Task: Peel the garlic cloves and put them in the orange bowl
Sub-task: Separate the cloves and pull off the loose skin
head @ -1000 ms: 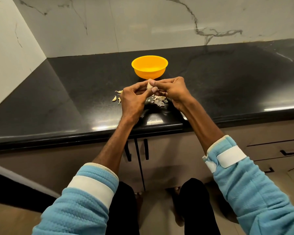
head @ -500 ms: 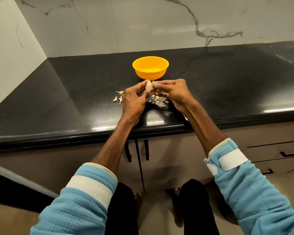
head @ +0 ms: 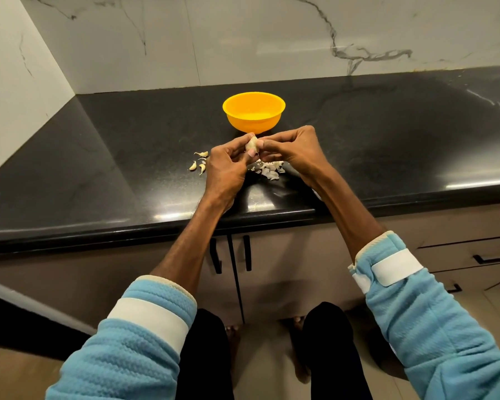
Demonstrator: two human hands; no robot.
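Observation:
A pale garlic clove [head: 251, 144] is pinched between the fingertips of my left hand [head: 227, 168] and my right hand [head: 293, 153], a little above the black counter [head: 98, 157]. The orange bowl [head: 254, 111] stands just behind my hands, upright; I see nothing in the part of its inside that shows. A few unpeeled cloves [head: 200, 164] lie on the counter left of my left hand. A heap of papery garlic skins [head: 269, 170] lies under and between my hands, partly hidden by them.
The marble wall [head: 243, 39] runs behind the counter and along its left side. The counter's front edge [head: 156, 223] lies under my forearms, with cabinet doors and black handles [head: 246, 252] below. Drawers [head: 474, 255] sit at lower right.
Both hands have stayed together in front of the bowl; the clove has turned between the fingertips and my fingers have shifted on it. The view has tilted slightly.

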